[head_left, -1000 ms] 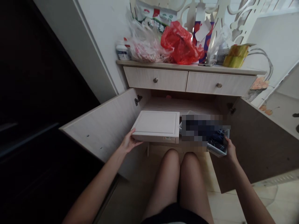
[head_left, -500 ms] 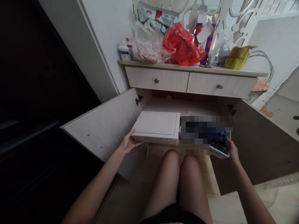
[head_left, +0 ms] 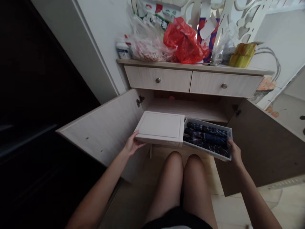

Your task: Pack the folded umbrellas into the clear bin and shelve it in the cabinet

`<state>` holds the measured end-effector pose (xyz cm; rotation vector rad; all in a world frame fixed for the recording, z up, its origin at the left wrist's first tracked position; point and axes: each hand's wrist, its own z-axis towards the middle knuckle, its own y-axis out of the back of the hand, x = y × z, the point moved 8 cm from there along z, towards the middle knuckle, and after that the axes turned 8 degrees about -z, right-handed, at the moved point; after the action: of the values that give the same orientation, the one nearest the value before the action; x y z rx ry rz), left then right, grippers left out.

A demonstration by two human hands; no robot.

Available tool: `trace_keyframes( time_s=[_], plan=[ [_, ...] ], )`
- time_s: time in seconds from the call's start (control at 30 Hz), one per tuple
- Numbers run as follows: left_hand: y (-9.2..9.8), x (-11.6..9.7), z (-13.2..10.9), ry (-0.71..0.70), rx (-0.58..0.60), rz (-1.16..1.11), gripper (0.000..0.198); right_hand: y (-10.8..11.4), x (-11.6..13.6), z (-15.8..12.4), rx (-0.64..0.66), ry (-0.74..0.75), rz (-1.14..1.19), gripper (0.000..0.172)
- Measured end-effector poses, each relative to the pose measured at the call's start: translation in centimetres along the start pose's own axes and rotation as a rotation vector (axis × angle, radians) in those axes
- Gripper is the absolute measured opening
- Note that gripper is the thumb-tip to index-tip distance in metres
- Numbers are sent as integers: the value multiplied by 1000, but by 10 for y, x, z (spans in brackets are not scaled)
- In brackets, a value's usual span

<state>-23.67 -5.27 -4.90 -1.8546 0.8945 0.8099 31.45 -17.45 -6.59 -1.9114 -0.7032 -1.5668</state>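
My left hand (head_left: 133,144) grips the near left corner of a white closed box (head_left: 160,125), thumb on top and fingers underneath. My right hand (head_left: 235,152) is closed on the right end of an open white storage box (head_left: 224,156). Several rolled, dark plaid cloth-like items (head_left: 207,136) lie side by side in that box; I cannot tell exactly what they are. Both boxes are side by side at the front of the open cabinet, the closed box's right edge beside the storage box's left end. What supports them underneath is hidden.
The left cabinet door (head_left: 102,127) and right cabinet door (head_left: 264,149) stand open around my arms. Above the shelf (head_left: 190,108) are two closed drawers (head_left: 157,76). A red plastic bag (head_left: 184,41), a white bottle (head_left: 123,50) and a yellow package (head_left: 242,54) sit on the cabinet top.
My right hand and the storage box's near end have shifted slightly left and up. My left hand keeps its grip on the closed box. The storage box's contents, pixelated before, now show clearly.
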Motion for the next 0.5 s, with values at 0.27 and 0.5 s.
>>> trace_keyframes(
  time_s=[0.27, 0.5],
  plan=[
    [-9, 11, -4, 62, 39, 24, 29, -22, -10, 7, 113, -126, 38, 36],
    [-26, 35, -9, 92, 47, 37, 34, -60, -16, 3, 191, -73, 31, 40]
  ],
)
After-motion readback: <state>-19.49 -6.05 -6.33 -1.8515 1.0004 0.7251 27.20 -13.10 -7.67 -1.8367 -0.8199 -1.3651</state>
